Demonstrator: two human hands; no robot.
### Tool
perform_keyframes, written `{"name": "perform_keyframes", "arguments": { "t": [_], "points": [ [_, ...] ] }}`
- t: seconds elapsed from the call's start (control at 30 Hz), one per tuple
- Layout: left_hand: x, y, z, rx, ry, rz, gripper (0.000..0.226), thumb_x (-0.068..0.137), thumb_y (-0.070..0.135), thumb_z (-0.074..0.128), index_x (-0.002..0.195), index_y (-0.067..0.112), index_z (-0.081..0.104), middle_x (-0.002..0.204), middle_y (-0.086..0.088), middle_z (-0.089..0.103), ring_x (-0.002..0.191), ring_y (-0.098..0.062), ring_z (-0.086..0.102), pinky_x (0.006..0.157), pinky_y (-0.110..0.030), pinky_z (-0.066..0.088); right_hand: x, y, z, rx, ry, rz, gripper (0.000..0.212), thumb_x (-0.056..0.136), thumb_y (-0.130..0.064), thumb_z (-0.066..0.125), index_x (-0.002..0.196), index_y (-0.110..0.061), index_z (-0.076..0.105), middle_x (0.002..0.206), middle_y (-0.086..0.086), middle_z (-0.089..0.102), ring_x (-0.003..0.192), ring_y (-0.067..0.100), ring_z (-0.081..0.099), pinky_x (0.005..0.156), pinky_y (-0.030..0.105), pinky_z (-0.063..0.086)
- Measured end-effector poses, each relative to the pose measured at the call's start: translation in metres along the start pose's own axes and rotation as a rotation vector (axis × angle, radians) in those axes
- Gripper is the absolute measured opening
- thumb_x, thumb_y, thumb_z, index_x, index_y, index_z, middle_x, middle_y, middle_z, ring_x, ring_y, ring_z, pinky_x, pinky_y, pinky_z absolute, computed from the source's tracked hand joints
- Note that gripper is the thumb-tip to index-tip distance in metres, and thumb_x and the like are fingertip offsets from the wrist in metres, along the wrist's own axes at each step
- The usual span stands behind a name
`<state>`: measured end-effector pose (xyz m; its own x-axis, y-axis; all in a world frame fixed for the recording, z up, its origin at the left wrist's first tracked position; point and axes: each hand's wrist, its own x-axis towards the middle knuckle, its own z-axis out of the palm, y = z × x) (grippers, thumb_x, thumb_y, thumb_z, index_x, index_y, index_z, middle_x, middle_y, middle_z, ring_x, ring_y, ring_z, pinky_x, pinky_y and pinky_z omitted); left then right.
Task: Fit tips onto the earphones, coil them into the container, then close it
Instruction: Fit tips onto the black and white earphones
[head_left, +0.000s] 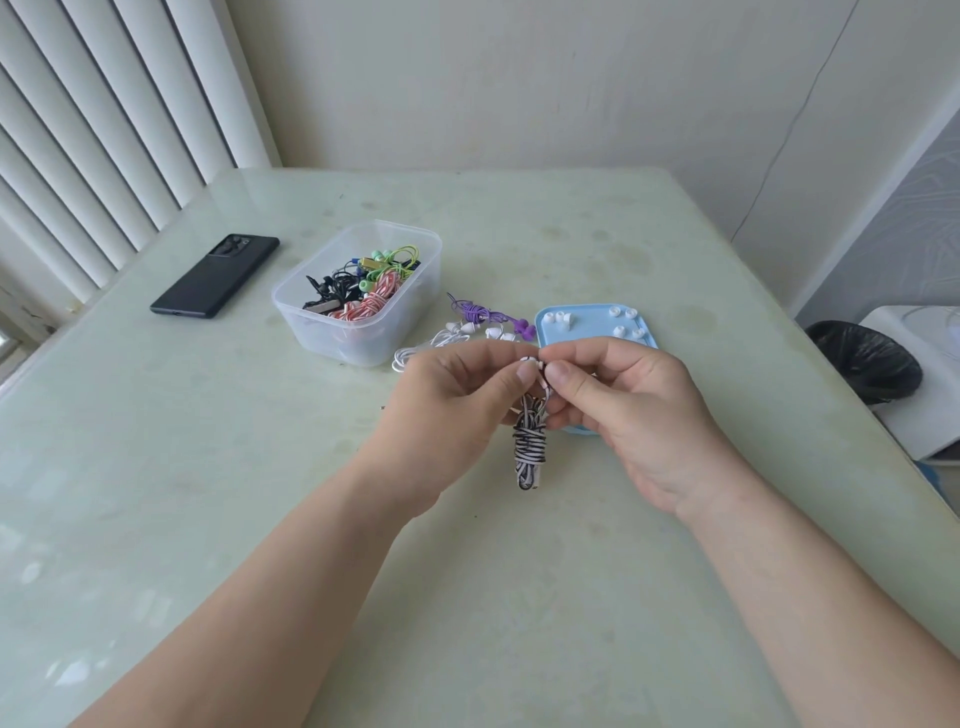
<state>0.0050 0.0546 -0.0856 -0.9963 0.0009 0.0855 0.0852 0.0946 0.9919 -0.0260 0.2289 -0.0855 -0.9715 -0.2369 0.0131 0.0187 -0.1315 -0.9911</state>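
A coiled black-and-white striped earphone (530, 447) hangs above the table between both hands. My left hand (457, 405) pinches its top end with thumb and fingers. My right hand (623, 410) pinches the same end from the other side; the earbud itself is mostly hidden by the fingertips. Behind them lies the blue lid (592, 325) with several white ear tips (623, 322) on it. A clear plastic container (358, 291) further left holds several coiled earphones in black, green and red-white.
White earphones (452, 338) and purple earphones (488, 314) lie loose between the container and the lid. A black phone (215, 275) rests at the far left. A black-lined bin (865, 361) stands off the table's right edge.
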Motion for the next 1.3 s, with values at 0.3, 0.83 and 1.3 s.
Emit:
{"name": "perform_keyframes", "arguments": {
  "t": [0.3, 0.83, 1.3],
  "points": [
    [-0.001, 0.000, -0.001, -0.023, -0.033, 0.026, 0.021, 0.102, 0.006, 0.064, 0.115, 0.013, 0.078, 0.100, -0.004, 0.082, 0.098, -0.023, 0.077, 0.091, -0.035, 0.061, -0.001, -0.002, -0.001, 0.012, -0.005, 0.042, 0.014, 0.091, -0.002, 0.070, 0.102, -0.005, 0.077, 0.079, 0.011, 0.073, 0.071, 0.020, 0.065, 0.066, 0.031, 0.058],
    [-0.003, -0.004, 0.013, -0.012, 0.080, 0.016, 0.014, 0.100, 0.008, 0.066, 0.099, 0.022, 0.069, 0.087, 0.011, 0.075, 0.086, -0.020, 0.073, 0.082, -0.056, 0.057, -0.004, -0.004, 0.001, -0.151, 0.046, -0.017, 0.011, 0.085, 0.004, 0.076, 0.090, -0.006, 0.077, 0.076, 0.014, 0.075, 0.063, 0.021, 0.069, 0.065, 0.033, 0.059],
    [0.019, -0.001, 0.028, -0.147, 0.165, -0.132, 0.008, 0.097, 0.012, 0.071, 0.103, 0.013, 0.076, 0.090, -0.009, 0.079, 0.075, -0.022, 0.072, 0.083, -0.042, 0.060, 0.023, -0.027, -0.057, -0.447, 0.460, 0.008, 0.023, 0.093, -0.007, 0.059, 0.093, -0.026, 0.071, 0.090, 0.000, 0.074, 0.074, 0.016, 0.069, 0.064, 0.032, 0.057]
  ]
}}
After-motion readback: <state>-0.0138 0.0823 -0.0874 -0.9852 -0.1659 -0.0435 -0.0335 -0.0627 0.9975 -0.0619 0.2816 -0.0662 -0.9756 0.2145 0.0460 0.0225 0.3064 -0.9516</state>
